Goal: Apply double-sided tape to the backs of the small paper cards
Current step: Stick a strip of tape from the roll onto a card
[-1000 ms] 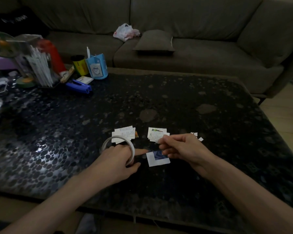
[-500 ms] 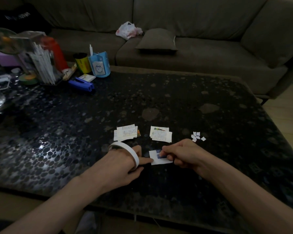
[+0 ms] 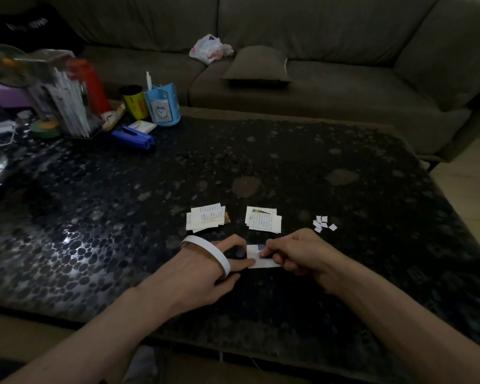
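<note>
A small white paper card (image 3: pixel 262 262) with a dark blue patch lies on the black table near its front edge. My left hand (image 3: pixel 203 273) has a white roll of double-sided tape (image 3: pixel 208 252) looped over its fingers, and two straight fingertips press on the card's left edge. My right hand (image 3: pixel 299 253) is curled over the card's right side, its fingertips pinching at the blue patch. Whatever is under those fingertips is hidden. Two stacks of printed cards, a left stack (image 3: pixel 207 221) and a right stack (image 3: pixel 263 223), lie just beyond my hands.
Small white paper scraps (image 3: pixel 323 223) lie to the right of the stacks. At the table's back left stand a blue stapler (image 3: pixel 133 137), a blue pen cup (image 3: pixel 161 108), a yellow can (image 3: pixel 133 102), a straw holder (image 3: pixel 67 106) and a small fan (image 3: pixel 3 65). A sofa (image 3: pixel 316 87) runs behind the table.
My right hand came down from above the card stacks onto the single card. My left hand with the tape roll moved in and now presses the card's left edge.
</note>
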`<state>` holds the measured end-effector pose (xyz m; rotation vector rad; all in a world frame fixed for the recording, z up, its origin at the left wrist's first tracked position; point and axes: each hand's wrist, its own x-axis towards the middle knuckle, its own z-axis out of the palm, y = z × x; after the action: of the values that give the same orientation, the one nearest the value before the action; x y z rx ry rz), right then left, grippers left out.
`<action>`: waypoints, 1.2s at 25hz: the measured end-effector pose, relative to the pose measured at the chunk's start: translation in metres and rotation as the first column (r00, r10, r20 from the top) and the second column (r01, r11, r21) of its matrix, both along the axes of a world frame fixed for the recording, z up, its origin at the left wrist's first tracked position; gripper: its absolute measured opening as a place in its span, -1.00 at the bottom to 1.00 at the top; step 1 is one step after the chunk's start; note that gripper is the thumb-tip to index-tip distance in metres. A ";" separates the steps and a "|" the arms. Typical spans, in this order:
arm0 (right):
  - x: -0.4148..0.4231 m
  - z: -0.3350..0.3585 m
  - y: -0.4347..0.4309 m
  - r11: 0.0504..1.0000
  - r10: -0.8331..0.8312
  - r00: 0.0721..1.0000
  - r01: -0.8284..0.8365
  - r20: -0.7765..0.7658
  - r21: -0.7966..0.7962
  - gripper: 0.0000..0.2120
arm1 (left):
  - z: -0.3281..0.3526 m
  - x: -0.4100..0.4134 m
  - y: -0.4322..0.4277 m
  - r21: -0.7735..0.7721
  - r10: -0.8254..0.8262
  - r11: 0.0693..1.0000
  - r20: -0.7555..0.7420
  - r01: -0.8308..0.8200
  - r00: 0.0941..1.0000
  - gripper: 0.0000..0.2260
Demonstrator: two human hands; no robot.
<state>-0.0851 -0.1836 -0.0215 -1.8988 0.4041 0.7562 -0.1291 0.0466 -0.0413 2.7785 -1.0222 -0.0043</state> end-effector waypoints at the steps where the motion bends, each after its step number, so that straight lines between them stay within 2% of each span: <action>1: 0.000 -0.001 0.000 1.000 -0.006 1.000 0.006 0.003 -0.002 -0.80 | -0.001 0.000 0.000 0.001 -0.004 1.000 -0.008 0.004 1.000 -0.61; 17: 0.000 -0.003 0.001 0.997 -0.066 0.998 0.067 0.011 -0.025 -0.76 | -0.009 0.004 -0.002 -0.128 -0.011 0.992 -0.013 0.009 1.000 -0.64; 25: 0.004 -0.001 0.000 0.997 -0.074 0.996 0.075 -0.049 0.019 -0.74 | -0.008 0.006 -0.010 -0.003 -0.021 1.000 0.013 0.021 1.000 -0.57; 30: 0.004 -0.003 0.000 0.996 -0.084 0.996 0.085 -0.036 0.017 -0.75 | -0.006 0.005 -0.011 0.040 -0.007 0.999 0.037 0.005 0.999 -0.58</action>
<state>-0.0815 -0.1836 -0.0246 -1.8416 0.4952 0.7359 -0.1245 0.0351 -0.0469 2.8217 -1.0504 0.0268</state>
